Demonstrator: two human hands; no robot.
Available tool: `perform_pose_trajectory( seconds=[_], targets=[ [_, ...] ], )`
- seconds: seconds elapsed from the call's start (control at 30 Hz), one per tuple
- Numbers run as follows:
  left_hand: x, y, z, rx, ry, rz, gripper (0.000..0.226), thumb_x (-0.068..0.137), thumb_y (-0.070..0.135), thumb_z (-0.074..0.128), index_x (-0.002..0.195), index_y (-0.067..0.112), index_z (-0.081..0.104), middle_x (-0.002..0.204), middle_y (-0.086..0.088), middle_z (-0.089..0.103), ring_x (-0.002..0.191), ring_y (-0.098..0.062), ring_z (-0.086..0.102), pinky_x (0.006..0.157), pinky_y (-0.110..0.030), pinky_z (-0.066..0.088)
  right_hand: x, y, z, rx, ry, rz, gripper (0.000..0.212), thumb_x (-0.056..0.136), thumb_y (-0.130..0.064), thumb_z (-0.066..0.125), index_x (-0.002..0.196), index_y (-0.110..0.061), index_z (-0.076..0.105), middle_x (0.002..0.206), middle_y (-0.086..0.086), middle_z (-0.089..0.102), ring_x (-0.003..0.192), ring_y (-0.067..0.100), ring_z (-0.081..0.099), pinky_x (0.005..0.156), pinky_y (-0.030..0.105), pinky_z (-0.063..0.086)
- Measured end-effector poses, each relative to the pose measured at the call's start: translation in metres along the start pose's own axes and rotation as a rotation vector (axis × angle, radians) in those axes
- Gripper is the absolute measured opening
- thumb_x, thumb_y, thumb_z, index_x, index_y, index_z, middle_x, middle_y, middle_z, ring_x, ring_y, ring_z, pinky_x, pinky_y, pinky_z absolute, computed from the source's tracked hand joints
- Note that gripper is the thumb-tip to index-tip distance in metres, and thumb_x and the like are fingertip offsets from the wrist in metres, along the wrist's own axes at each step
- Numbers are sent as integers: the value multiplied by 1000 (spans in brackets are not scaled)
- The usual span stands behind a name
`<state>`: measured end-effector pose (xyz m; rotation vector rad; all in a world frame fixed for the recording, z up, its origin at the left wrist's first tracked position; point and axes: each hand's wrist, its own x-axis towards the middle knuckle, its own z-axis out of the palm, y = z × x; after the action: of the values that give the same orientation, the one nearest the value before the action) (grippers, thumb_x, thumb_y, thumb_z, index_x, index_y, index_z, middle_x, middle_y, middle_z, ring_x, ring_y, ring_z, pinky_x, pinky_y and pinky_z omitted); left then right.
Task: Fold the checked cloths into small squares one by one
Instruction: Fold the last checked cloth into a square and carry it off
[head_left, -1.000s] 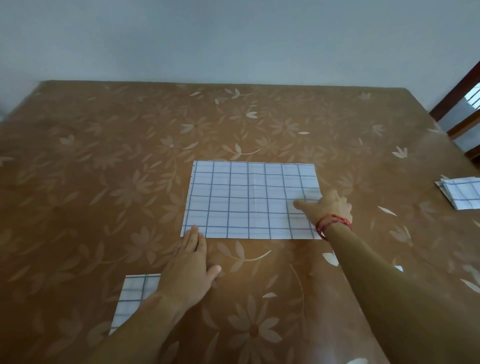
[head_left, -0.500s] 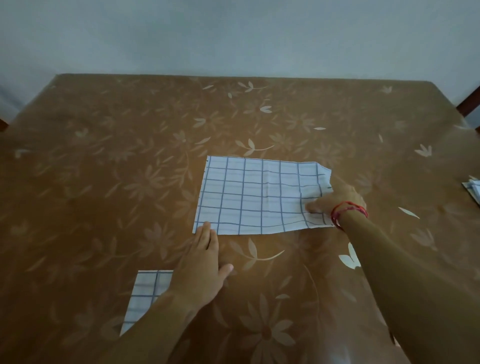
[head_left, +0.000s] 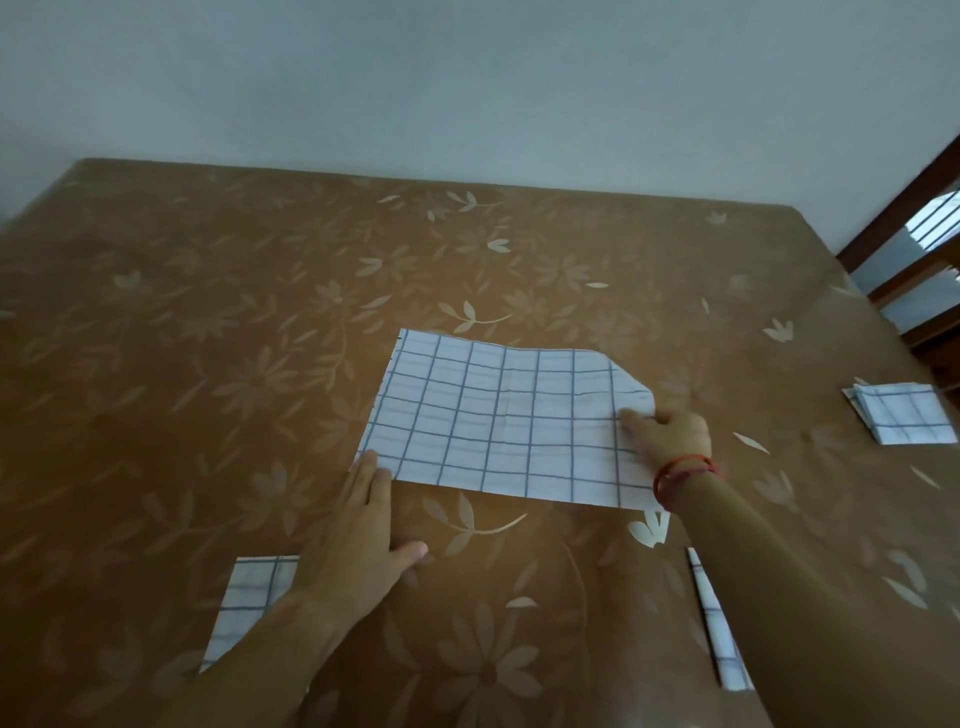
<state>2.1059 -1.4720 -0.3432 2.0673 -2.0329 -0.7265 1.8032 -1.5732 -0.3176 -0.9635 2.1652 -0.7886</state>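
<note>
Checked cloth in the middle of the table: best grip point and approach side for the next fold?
Grip the checked cloth at its right edge, coming from the right. That edge is already off the table: the right hand pinches it and the far right corner is curling over. The left hand lies flat, fingertips pinning the near left corner, so the left side is anchored and the right side should travel leftward.

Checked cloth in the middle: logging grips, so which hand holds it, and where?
Right hand pinches the checked cloth at its right edge; left hand only presses its near-left corner.
</note>
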Motion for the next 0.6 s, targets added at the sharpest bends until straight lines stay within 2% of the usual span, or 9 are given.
perform_pose_trajectory(
  seconds=[0.07,0.2,0.27,0.33,0.43,0.5,0.53,0.6],
  targets=[
    [0,2,-3,13,26,22,97,82,50,70,151,17,12,162,0,-5,148,-12,-1,115,-33,24,-5,3,-7,43,44,21,25,84,-29,69,87,-5,72,77,8,64,75,24,58,68,28,40],
    [-2,11,-4,25,29,53,108,86,45,67,152,17,-13,161,2,-15,148,-15,11,115,-30,23,-20,13,-13,128,118,83,23,83,-27,68,68,-9,64,72,9,63,79,30,62,69,32,45],
    [-4,18,-4,26,19,82,105,89,42,64,152,15,-16,161,0,-14,149,-13,-1,115,-25,18,-28,21,-13,175,172,123,23,83,-27,67,73,-7,66,74,10,64,82,32,63,76,36,50],
    [-7,26,-4,48,15,120,100,92,43,59,152,15,-15,162,0,-13,148,-12,-9,115,-23,16,-42,22,-13,247,191,159,21,86,-24,66,79,-5,65,70,6,59,77,28,60,74,34,47],
    [-11,41,-2,74,23,219,88,96,43,51,153,17,-10,162,2,-13,148,-10,-8,114,-24,24,-67,21,-9,425,141,244,20,83,-16,67,76,0,58,69,8,52,68,22,51,64,32,40],
    [-13,49,0,103,1,289,82,98,39,48,154,19,-8,161,3,-14,147,-10,-10,116,-31,27,-85,19,-4,564,71,321,22,79,-10,70,83,8,59,75,11,57,70,24,55,62,33,46],
    [-14,53,1,127,-17,318,81,98,37,48,154,20,-8,161,4,-15,147,-10,-12,117,-37,26,-95,16,-1,656,12,357,20,78,-7,71,90,6,61,80,12,62,73,26,60,61,33,50],
    [-17,58,3,184,-41,352,81,98,35,48,154,21,-8,160,4,-17,147,-11,-13,116,-47,25,-111,15,3,821,-103,426,30,78,-3,70,106,-4,59,93,15,67,84,30,66,61,38,56]
  ],
)
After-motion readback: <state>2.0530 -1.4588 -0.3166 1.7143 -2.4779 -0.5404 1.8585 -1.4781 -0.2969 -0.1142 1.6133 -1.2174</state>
